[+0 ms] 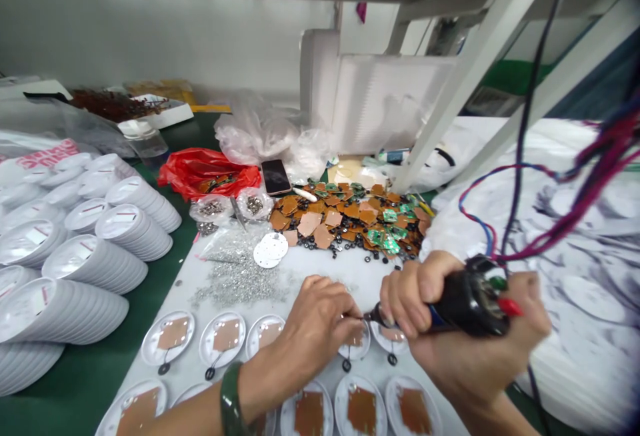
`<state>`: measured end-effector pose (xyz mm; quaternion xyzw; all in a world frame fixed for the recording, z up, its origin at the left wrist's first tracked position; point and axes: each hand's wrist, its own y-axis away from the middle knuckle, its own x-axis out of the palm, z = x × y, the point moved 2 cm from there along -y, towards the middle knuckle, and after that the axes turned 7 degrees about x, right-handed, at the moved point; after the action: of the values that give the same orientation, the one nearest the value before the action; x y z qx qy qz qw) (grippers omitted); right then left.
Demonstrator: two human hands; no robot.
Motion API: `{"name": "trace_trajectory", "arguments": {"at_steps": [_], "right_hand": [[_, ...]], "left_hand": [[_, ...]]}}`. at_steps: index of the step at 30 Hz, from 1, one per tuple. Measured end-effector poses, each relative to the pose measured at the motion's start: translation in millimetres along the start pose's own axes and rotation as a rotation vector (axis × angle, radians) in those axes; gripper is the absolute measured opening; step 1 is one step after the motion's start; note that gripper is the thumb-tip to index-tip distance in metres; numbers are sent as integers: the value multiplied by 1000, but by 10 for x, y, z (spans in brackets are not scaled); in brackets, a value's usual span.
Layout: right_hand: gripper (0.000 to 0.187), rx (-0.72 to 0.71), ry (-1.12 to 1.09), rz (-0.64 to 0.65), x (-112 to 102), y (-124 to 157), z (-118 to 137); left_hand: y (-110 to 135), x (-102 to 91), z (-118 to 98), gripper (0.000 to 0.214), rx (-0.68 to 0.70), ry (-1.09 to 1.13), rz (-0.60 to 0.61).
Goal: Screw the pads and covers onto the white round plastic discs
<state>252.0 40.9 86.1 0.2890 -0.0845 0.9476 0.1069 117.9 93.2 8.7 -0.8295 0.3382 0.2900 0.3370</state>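
— Two hands busy. Where is our right hand (420, 296)?
— Clenched round the electric screwdriver (467, 303), its tip at a white disc (361, 351) on the worktop (350, 269).
— Our left hand (320, 329)?
— Fingers pinched beside that tip; on what, we cannot tell.

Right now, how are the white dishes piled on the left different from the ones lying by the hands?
The piled dishes lean in overlapping rows on the green mat; the laid-out dishes lie singly, flat, on the white board. Each laid-out dish holds a brown square; the piled dishes show only a small strip. Both are round and white.
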Motion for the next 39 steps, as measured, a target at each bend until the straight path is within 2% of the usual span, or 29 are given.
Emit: {"name": "trace_trajectory", "arguments": {"at_steps": [4, 12, 17, 23, 25, 27, 29, 33, 36, 39], "right_hand": [[58, 5, -21, 5, -1, 47, 81], [58, 17, -9, -21, -12, 112, 138], [57, 14, -10, -22, -14, 136, 101], [60, 46, -43, -6, -23, 191, 136], [61, 62, -51, -11, -49, 221, 161], [62, 80, -33, -9, -109, 267, 187], [60, 116, 6, 10, -206, 331, 202], [57, 248, 78, 99, -444, 487, 146], [57, 305, 69, 85, -574, 580, 50], [57, 306, 77, 81, -628, 616, -36]], "left_hand": [[37, -46, -48, 19, -30, 83, -13], [72, 12, -81, 15, -109, 154, -21], [114, 32, -100, 17, -100, 152, -28], [126, 54, -164, 15, -82, 320, 7], [156, 79, -197, 12, -63, 311, 12], [220, 130, -245, 4, 2, 189, -13], [317, 227, -319, 9, 134, -17, -79], [528, 565, -515, 19, 441, -327, -212], [603, 812, -597, 19, 494, -419, -165], [618, 924, -609, 20, 501, -440, -102]]}}
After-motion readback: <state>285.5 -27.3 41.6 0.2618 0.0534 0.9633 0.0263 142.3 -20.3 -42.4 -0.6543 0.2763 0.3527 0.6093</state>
